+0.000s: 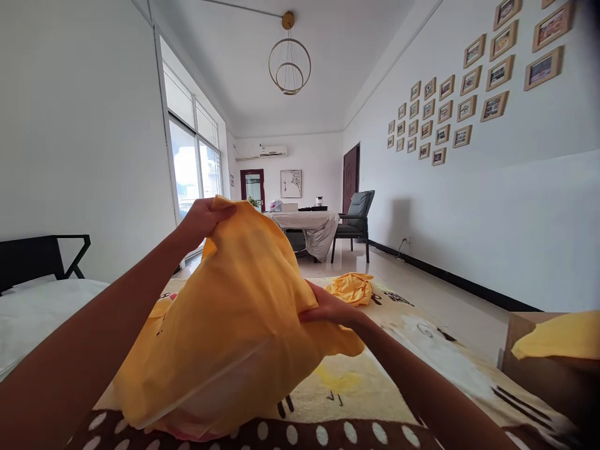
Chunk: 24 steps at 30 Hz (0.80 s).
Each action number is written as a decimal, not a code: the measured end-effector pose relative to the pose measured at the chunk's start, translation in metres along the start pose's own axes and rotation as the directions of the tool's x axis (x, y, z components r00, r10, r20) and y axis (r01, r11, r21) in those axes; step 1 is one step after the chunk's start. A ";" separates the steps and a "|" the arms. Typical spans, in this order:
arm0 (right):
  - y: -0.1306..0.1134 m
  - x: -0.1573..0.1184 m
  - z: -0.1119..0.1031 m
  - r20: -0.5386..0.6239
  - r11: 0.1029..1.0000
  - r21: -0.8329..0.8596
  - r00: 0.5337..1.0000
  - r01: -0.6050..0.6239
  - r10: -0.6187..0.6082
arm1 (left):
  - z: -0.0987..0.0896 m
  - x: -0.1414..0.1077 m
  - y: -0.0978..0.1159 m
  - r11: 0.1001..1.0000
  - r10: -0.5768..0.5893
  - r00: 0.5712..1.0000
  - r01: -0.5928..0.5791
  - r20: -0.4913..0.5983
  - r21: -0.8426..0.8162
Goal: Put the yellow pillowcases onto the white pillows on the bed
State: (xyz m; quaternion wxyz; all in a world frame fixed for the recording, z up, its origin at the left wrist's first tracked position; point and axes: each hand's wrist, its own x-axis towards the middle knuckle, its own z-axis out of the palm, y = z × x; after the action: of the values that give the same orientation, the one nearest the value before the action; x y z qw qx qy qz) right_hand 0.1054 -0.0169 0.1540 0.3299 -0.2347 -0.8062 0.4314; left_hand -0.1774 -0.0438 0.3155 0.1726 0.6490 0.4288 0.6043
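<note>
A large yellow cloth (244, 300) hangs spread out in front of me, its lower part over the patterned blanket. My left hand (206, 215) pinches its upper left corner, raised high. Lower and to the right, my right hand (328, 304) grips the cloth's right side, with the fingertips partly hidden in the folds. Something pale and pinkish shows faintly through the bottom of the cloth; I cannot make out what it is. A crumpled yellow cloth (352, 288) lies on the blanket just beyond my right hand.
The blanket (440, 356) has cartoon prints and a dotted brown border. At the right edge stands a cardboard box (534, 375) with yellow fabric (562, 336) over it. A black-framed chair (30, 259) is at left. Farther back are a covered table (304, 220) and a dark armchair (357, 215).
</note>
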 end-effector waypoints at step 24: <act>-0.017 0.024 0.013 -0.251 0.767 -0.630 0.967 -0.124 -0.049 | 0.020 0.019 0.037 0.976 0.214 0.971 -0.216 -0.110 -0.003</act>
State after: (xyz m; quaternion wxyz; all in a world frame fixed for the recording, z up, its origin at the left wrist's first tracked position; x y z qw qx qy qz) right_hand 0.0785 -0.0170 0.1710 0.3210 -0.4021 -0.8512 0.1035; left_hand -0.1482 -0.0449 0.3504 0.0873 0.6563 0.3602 0.6572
